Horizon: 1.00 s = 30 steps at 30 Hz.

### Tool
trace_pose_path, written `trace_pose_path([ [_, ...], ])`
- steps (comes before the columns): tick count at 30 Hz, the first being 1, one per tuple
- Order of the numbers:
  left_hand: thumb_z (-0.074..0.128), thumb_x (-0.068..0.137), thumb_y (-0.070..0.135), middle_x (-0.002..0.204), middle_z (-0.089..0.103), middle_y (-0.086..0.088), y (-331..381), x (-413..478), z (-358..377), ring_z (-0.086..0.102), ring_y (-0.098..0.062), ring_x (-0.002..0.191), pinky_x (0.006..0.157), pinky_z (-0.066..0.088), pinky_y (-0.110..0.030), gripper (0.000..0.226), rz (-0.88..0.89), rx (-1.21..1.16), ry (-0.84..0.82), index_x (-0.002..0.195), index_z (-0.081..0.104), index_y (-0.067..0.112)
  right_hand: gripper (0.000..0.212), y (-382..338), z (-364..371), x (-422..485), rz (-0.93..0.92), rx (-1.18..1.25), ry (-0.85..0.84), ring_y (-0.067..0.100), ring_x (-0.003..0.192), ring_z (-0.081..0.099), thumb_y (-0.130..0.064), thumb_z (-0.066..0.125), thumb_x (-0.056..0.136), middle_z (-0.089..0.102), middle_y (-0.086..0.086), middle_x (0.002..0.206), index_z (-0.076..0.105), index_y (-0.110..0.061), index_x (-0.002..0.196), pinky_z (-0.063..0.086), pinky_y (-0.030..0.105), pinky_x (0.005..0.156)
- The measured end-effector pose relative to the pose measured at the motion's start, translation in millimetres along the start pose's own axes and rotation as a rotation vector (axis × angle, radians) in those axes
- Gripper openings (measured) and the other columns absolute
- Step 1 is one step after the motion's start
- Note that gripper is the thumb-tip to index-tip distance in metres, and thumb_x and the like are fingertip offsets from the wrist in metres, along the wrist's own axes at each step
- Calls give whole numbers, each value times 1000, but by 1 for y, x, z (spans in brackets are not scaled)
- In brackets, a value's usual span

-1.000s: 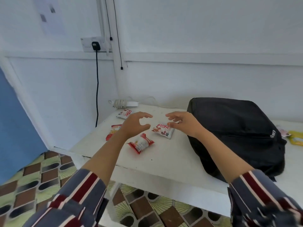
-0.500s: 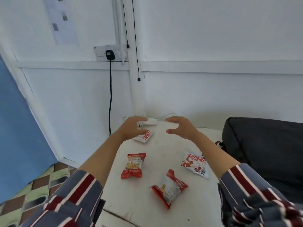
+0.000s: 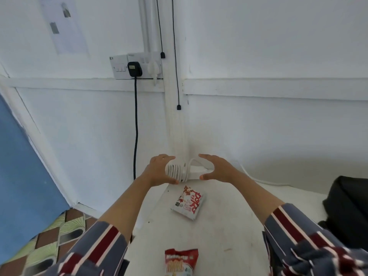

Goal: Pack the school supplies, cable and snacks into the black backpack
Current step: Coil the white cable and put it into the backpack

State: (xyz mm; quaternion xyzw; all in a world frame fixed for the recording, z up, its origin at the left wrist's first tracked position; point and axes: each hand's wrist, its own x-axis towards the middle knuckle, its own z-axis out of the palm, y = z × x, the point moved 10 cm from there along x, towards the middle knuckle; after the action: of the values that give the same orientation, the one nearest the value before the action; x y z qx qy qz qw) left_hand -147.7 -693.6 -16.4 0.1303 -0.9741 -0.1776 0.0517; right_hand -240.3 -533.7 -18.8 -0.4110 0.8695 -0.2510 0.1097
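Cable [image 3: 174,171] coil is clasped by left hand [image 3: 157,169] between thumb and fingers, right hand [image 3: 219,168] unclenched, empty, just beside its other end, likely so the bundle lifts intact.

Left hand [image 3: 157,170] clasps coiled white cable [image 3: 176,172]; right hand [image 3: 219,168] spread alongside.

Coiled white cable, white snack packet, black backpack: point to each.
coiled white cable [image 3: 173,172], head view, on the wound coil.
white snack packet [image 3: 188,203], head view, middle of its printed face.
black backpack [image 3: 350,204], head view, its visible left side.
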Motion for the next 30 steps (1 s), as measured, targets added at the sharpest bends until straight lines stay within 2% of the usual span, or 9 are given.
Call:
trace_pose_path([
  [4,81,61,49,154,19,-3,-16,24,16,10,-24,142,114,13,-41,108,3,64,-80,148,18,29,89,10,14,24,-12,-84,-39,20,137,30,-36,75,75,31,-2,151,22,-30,147,17,35,112],
  [7,78,56,60,153,23,-3,-23,37,33,16,-25,141,116,14,-45,117,7,118,-135,148,13,33,96,18,19,35,6,-166,-58,17,139,28,-42,74,74,25,-4,154,15,-30,148,6,36,115],
  [9,77,54,64,151,30,-4,-29,44,40,24,-27,139,115,17,-48,119,-22,110,-163,148,9,35,98,22,23,40,38,-229,-82,18,137,32,-47,73,74,28,-4,153,11,-32,148,5,38,115],
  [12,81,55,57,141,42,-6,-36,49,49,38,-28,129,109,31,-45,116,-61,-22,-214,147,12,39,96,25,28,46,78,-337,-110,20,130,42,-54,69,74,41,-1,145,11,-36,148,15,38,112],
  [16,84,55,47,135,47,-4,-36,51,52,36,-26,127,106,36,-44,106,-49,-72,-240,143,26,38,89,26,30,50,89,-392,-87,20,127,44,-55,66,76,46,-1,142,14,-39,146,24,38,102],
  [22,76,48,56,120,54,0,-21,38,44,48,-24,112,95,46,-44,100,13,-101,-201,136,31,41,84,15,16,33,41,-383,-32,18,123,46,-54,66,76,51,0,136,20,-42,145,29,33,99],
  [25,78,60,51,119,57,3,3,32,25,54,-21,108,100,41,-43,90,93,-36,-136,137,33,36,82,6,-7,18,34,-362,-5,16,111,51,-54,68,74,56,1,126,23,-45,142,34,29,91],
  [28,75,64,54,123,56,5,34,23,6,51,-18,114,113,17,-50,85,171,45,-86,137,33,37,82,0,-34,-3,55,-328,31,16,100,53,-54,71,71,57,1,113,27,-50,139,35,25,80],
  [30,76,63,52,118,56,4,52,15,-5,52,-17,108,108,28,-46,83,213,11,-55,134,36,37,79,-2,-50,-21,72,-287,49,17,101,52,-53,70,72,54,1,111,27,-53,138,34,26,79],
])
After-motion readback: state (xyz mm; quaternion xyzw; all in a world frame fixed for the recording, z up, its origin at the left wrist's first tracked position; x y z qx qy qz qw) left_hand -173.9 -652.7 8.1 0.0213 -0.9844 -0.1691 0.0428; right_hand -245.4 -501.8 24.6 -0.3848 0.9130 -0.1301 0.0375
